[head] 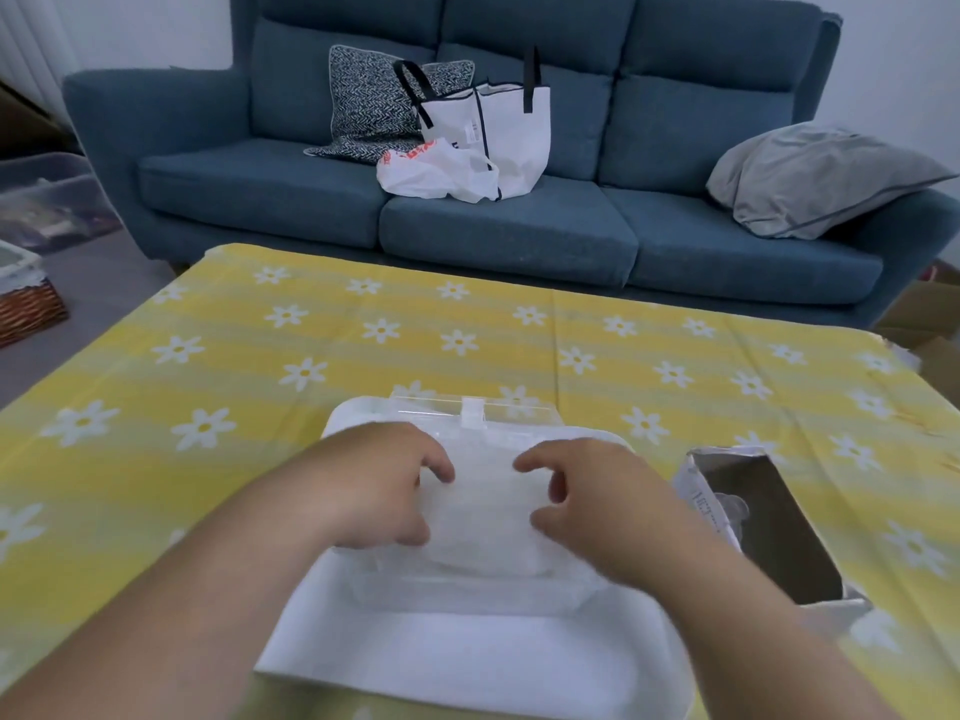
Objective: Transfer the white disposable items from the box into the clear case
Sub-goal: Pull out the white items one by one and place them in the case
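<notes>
A clear case (470, 595) stands on a white tray (457, 667) in front of me, its lid (524, 414) open toward the back. A stack of white disposable items (483, 517) lies in the case. My left hand (382, 485) grips the stack's left side, fingers on top and thumb at the near edge. My right hand (597, 506) grips the right side the same way. The open cardboard box (769, 522) lies to the right of the tray; its inside is dark, with a bit of clear wrapping showing.
A yellow cloth with white daisies (322, 350) covers the table. Behind it stands a blue sofa (498, 236) with a white tote bag (498, 127), a plastic bag and cushions. A wicker basket (26, 304) sits on the floor at left.
</notes>
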Action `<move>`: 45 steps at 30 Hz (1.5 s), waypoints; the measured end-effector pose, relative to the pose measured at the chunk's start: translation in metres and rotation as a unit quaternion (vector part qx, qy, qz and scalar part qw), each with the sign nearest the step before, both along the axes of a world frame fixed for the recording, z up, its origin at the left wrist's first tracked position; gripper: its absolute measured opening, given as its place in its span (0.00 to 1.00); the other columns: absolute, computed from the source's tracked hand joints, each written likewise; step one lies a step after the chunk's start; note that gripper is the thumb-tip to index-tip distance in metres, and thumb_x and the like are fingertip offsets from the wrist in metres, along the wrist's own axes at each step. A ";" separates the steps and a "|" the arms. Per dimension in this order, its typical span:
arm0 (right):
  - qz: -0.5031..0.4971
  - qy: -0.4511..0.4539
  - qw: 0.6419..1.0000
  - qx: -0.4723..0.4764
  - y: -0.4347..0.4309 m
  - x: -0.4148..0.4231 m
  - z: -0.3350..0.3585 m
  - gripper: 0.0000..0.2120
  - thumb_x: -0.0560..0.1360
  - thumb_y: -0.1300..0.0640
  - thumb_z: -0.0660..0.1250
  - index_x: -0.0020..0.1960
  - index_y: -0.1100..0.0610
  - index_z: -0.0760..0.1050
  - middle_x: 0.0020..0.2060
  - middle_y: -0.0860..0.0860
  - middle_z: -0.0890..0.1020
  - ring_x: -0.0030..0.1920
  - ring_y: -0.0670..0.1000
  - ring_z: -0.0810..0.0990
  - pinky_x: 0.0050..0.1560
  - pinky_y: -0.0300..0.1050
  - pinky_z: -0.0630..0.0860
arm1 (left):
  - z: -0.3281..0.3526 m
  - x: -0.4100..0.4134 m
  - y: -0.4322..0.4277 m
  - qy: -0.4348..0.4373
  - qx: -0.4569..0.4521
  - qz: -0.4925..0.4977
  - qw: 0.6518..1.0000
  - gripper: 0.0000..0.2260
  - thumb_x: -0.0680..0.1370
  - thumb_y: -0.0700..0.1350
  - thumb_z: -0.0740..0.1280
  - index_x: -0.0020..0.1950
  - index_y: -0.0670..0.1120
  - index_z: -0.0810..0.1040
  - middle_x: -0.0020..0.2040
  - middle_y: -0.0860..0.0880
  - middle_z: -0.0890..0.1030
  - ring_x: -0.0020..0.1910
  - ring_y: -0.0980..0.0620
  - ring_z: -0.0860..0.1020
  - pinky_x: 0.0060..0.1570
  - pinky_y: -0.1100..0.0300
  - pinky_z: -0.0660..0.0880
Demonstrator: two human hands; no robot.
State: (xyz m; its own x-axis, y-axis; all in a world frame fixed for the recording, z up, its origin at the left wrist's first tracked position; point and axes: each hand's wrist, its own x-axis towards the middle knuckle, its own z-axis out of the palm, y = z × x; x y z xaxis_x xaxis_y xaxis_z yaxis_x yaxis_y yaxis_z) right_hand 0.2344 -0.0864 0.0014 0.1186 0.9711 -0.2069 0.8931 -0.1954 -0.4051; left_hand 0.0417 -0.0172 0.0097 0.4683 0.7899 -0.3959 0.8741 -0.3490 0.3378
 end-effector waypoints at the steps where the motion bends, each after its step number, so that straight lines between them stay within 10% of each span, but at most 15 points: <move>1: 0.019 -0.047 0.999 -0.009 0.003 -0.008 -0.010 0.24 0.75 0.56 0.66 0.68 0.40 0.71 0.55 0.43 0.79 0.53 0.48 0.78 0.47 0.39 0.73 | -0.007 0.006 -0.002 0.020 0.014 -0.010 1.000 0.25 0.72 0.47 0.74 0.67 0.62 0.73 0.56 0.58 0.75 0.51 0.55 0.78 0.45 0.63 0.77; 8: 0.043 -0.168 0.981 -0.081 0.016 -0.031 -0.042 0.24 0.75 0.61 0.64 0.69 0.50 0.65 0.56 0.53 0.79 0.56 0.56 0.79 0.44 0.46 0.72 | -0.047 0.032 -0.009 0.055 0.062 -0.009 0.997 0.17 0.72 0.40 0.68 0.59 0.53 0.73 0.57 0.51 0.77 0.53 0.47 0.78 0.44 0.57 0.73; 20: 0.075 -0.032 0.986 -0.148 0.007 -0.024 -0.014 0.23 0.79 0.60 0.58 0.74 0.51 0.67 0.70 0.50 0.73 0.69 0.53 0.72 0.66 0.46 0.71 | -0.045 0.029 0.002 0.019 -0.061 0.016 0.998 0.21 0.73 0.42 0.73 0.64 0.52 0.72 0.59 0.51 0.77 0.50 0.49 0.78 0.36 0.61 0.74; 25: -0.107 0.121 0.987 -0.004 -0.011 0.019 0.033 0.09 0.76 0.56 0.63 0.49 0.50 0.83 0.43 0.46 0.86 0.38 0.47 0.86 0.44 0.47 0.80 | -0.010 0.018 0.008 -0.051 -0.049 0.076 0.995 0.16 0.73 0.46 0.75 0.58 0.54 0.75 0.52 0.51 0.81 0.38 0.48 0.83 0.36 0.59 0.78; 29: -0.266 -0.011 0.953 0.144 -0.025 0.073 0.044 0.11 0.74 0.54 0.65 0.36 0.56 0.81 0.29 0.52 0.83 0.35 0.55 0.83 0.38 0.48 0.80 | -0.004 0.027 0.005 -0.139 0.080 0.059 0.985 0.08 0.71 0.46 0.75 0.43 0.54 0.77 0.42 0.55 0.79 0.38 0.57 0.76 0.34 0.61 0.70; 33: -0.293 -0.061 0.952 0.067 -0.036 0.104 0.015 0.21 0.78 0.46 0.64 0.32 0.58 0.77 0.30 0.54 0.79 0.35 0.54 0.77 0.31 0.44 0.67 | -0.024 0.054 -0.008 -0.129 0.037 -0.006 0.991 0.08 0.72 0.41 0.72 0.46 0.53 0.77 0.43 0.55 0.79 0.38 0.58 0.76 0.32 0.65 0.69; 40: -0.212 0.167 0.960 -0.077 -0.035 0.116 -0.028 0.23 0.77 0.38 0.62 0.46 0.58 0.81 0.40 0.52 0.83 0.45 0.55 0.83 0.47 0.50 0.78 | -0.034 0.076 -0.013 0.045 -0.019 -0.082 0.995 0.11 0.75 0.39 0.64 0.54 0.49 0.80 0.53 0.50 0.82 0.50 0.47 0.80 0.46 0.59 0.77; 45: -0.216 0.176 0.959 -0.050 -0.035 0.121 -0.025 0.23 0.78 0.42 0.64 0.32 0.57 0.70 0.26 0.49 0.68 0.30 0.51 0.68 0.35 0.45 0.64 | -0.015 0.089 -0.016 -0.079 0.066 -0.046 0.994 0.05 0.79 0.46 0.65 0.52 0.54 0.77 0.50 0.55 0.79 0.42 0.53 0.74 0.38 0.61 0.68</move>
